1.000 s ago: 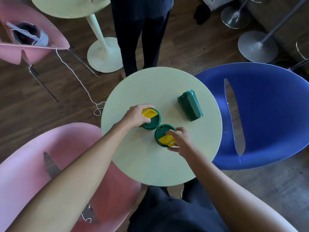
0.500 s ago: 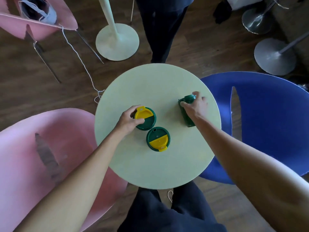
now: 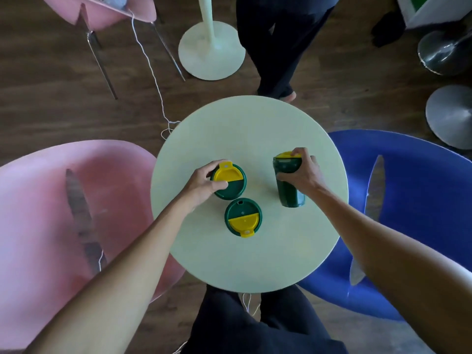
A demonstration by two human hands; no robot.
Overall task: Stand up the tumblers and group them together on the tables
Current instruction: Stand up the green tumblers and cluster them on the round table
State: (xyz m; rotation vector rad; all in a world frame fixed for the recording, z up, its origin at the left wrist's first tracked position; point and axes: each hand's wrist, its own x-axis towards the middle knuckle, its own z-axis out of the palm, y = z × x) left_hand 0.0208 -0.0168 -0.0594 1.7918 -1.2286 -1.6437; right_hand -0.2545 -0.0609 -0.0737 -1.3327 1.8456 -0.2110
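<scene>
Three dark green tumblers with green-and-yellow lids are on the round pale green table (image 3: 255, 129). My left hand (image 3: 204, 183) grips the lid rim of the left tumbler (image 3: 231, 185), which stands upright. Just below it, a second upright tumbler (image 3: 243, 217) stands alone, close to the first. My right hand (image 3: 302, 172) is wrapped around the third tumbler (image 3: 290, 192) at the table's right side; that one is tilted, lid end raised and pointing away from me.
A pink chair (image 3: 51, 200) is at the left and a blue chair (image 3: 419, 200) at the right of the table. A person's dark trouser legs (image 3: 278, 47) stand beyond the table's far edge. Behind are another table's white base (image 3: 212, 49) and a second pink chair (image 3: 102, 8).
My right hand left the near tumbler, reached to the lying tumbler on the right, gripped it and tipped its lid end up. My left hand stayed on the left tumbler.
</scene>
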